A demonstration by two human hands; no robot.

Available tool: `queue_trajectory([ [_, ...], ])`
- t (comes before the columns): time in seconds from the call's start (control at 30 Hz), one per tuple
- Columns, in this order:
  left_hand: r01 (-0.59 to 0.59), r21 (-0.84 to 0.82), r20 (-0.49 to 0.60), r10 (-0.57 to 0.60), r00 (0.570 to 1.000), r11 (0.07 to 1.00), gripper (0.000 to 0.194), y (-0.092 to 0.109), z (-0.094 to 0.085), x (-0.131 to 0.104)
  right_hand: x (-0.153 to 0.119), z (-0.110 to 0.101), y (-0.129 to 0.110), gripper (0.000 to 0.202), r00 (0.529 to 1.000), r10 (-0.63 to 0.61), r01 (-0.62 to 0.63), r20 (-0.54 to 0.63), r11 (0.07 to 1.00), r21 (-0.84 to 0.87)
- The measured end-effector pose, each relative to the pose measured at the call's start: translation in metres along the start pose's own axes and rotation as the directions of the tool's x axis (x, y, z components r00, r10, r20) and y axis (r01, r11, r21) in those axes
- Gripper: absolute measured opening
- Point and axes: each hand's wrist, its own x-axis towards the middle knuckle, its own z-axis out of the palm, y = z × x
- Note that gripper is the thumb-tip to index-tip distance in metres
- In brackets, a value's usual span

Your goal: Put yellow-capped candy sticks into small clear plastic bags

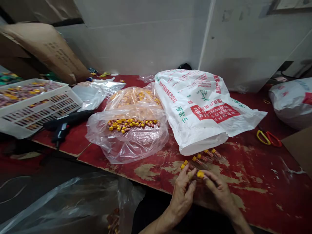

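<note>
Both hands meet at the table's front edge. My right hand (219,188) is closed with thumb and finger around a small item with a yellow cap (200,174); its lower part is blurred. My left hand (183,188) is beside it with fingers curled in; what they grip is hidden. Two more yellow caps (184,164) show just past the left fingertips, and I cannot tell whether they are touched. Several clear tubes with yellow caps and reddish-brown contents (203,158) lie in a row beyond the hands, by the white sack's mouth.
A white printed sack (207,100) lies behind the hands. Left of it is an open clear bag (131,143) with many small yellow-capped pieces. Further left are a black glue gun (65,123) and a white basket (36,110). Scissors (268,138) lie right on the worn red table (263,195).
</note>
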Motion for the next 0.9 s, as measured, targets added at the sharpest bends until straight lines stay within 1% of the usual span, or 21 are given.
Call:
queue_trajectory([
  [0.03, -0.066, 0.059, -0.062, 0.070, 0.996, 0.996, 0.035, 0.004, -0.009, 0.006, 0.006, -0.013, 0.005, 0.044, 0.997, 0.031, -0.029, -0.069, 0.999, 0.036],
  [0.07, -0.121, 0.121, -0.150, 0.138, 0.979, 0.985, 0.034, 0.007, -0.021, 0.013, 0.014, -0.028, 0.009, 0.050, 0.985, 0.054, -0.047, -0.165, 0.998, 0.043],
  [0.1, -0.156, 0.190, -0.246, 0.201, 0.948, 0.969, 0.032, 0.010, -0.035, 0.022, 0.023, -0.045, 0.014, 0.055, 0.959, 0.060, -0.059, -0.276, 0.998, 0.012],
  [0.13, -0.159, 0.269, -0.338, 0.247, 0.908, 0.950, 0.028, 0.011, -0.050, 0.032, 0.032, -0.062, 0.019, 0.058, 0.923, 0.040, -0.072, -0.382, 0.995, -0.070],
  [0.17, -0.116, 0.360, -0.412, 0.270, 0.870, 0.926, 0.025, 0.010, -0.067, 0.044, 0.042, -0.079, 0.024, 0.061, 0.890, 0.000, -0.101, -0.456, 0.975, -0.197],
  [0.2, -0.041, 0.449, -0.463, 0.272, 0.844, 0.893, 0.022, 0.007, -0.084, 0.057, 0.050, -0.094, 0.030, 0.062, 0.870, -0.060, -0.132, -0.490, 0.928, -0.348],
  [0.23, 0.045, 0.523, -0.493, 0.260, 0.830, 0.851, 0.020, 0.003, -0.101, 0.072, 0.057, -0.107, 0.036, 0.064, 0.867, -0.125, -0.153, -0.482, 0.854, -0.497],
  [0.27, 0.128, 0.587, -0.500, 0.234, 0.834, 0.799, 0.020, -0.002, -0.117, 0.089, 0.063, -0.116, 0.043, 0.065, 0.879, -0.185, -0.152, -0.440, 0.766, -0.625],
  [0.33, 0.209, 0.640, -0.492, 0.186, 0.850, 0.739, 0.021, -0.016, -0.142, 0.124, 0.070, -0.126, 0.056, 0.067, 0.906, -0.284, -0.088, -0.313, 0.598, -0.797],
  [0.37, 0.231, 0.651, -0.486, 0.164, 0.858, 0.723, 0.021, -0.024, -0.152, 0.143, 0.071, -0.127, 0.062, 0.066, 0.909, -0.327, -0.054, -0.259, 0.524, -0.850],
  [0.4, 0.248, 0.654, -0.485, 0.145, 0.863, 0.715, 0.022, -0.032, -0.159, 0.160, 0.071, -0.126, 0.068, 0.065, 0.901, -0.372, -0.033, -0.224, 0.456, -0.889],
  [0.47, 0.303, 0.658, -0.495, 0.092, 0.864, 0.689, 0.021, -0.046, -0.168, 0.192, 0.072, -0.119, 0.075, 0.061, 0.869, -0.459, -0.020, -0.184, 0.338, -0.941],
  [0.53, 0.368, 0.647, -0.519, 0.031, 0.854, 0.668, 0.015, -0.057, -0.172, 0.216, 0.077, -0.112, 0.077, 0.054, 0.823, -0.552, 0.028, -0.130, 0.268, -0.963],
  [0.6, 0.423, 0.624, -0.544, -0.025, 0.839, 0.657, 0.012, -0.065, -0.174, 0.233, 0.089, -0.105, 0.076, 0.047, 0.765, -0.643, 0.144, -0.042, 0.234, -0.962],
  [0.67, 0.460, 0.595, -0.562, -0.068, 0.824, 0.659, 0.014, -0.068, -0.175, 0.241, 0.110, -0.100, 0.070, 0.041, 0.714, -0.699, 0.262, 0.037, 0.217, -0.940],
  [0.7, 0.469, 0.580, -0.568, -0.082, 0.819, 0.666, 0.015, -0.069, -0.176, 0.242, 0.123, -0.097, 0.067, 0.038, 0.705, -0.706, 0.307, 0.072, 0.212, -0.928],
  [0.73, 0.472, 0.565, -0.572, -0.091, 0.815, 0.676, 0.014, -0.068, -0.176, 0.241, 0.137, -0.094, 0.063, 0.036, 0.712, -0.695, 0.335, 0.101, 0.209, -0.919],
  [0.8, 0.456, 0.535, -0.574, -0.090, 0.814, 0.711, 0.010, -0.065, -0.176, 0.233, 0.167, -0.088, 0.055, 0.032, 0.751, -0.645, 0.350, 0.140, 0.210, -0.913],
  [0.87, 0.420, 0.492, -0.575, -0.078, 0.815, 0.763, 0.002, -0.060, -0.176, 0.221, 0.196, -0.080, 0.049, 0.031, 0.787, -0.599, 0.342, 0.147, 0.226, -0.912],
  [0.9, 0.401, 0.461, -0.577, -0.076, 0.813, 0.792, 0.004, -0.056, -0.175, 0.214, 0.208, -0.076, 0.047, 0.030, 0.801, -0.583, 0.336, 0.139, 0.245, -0.909],
])
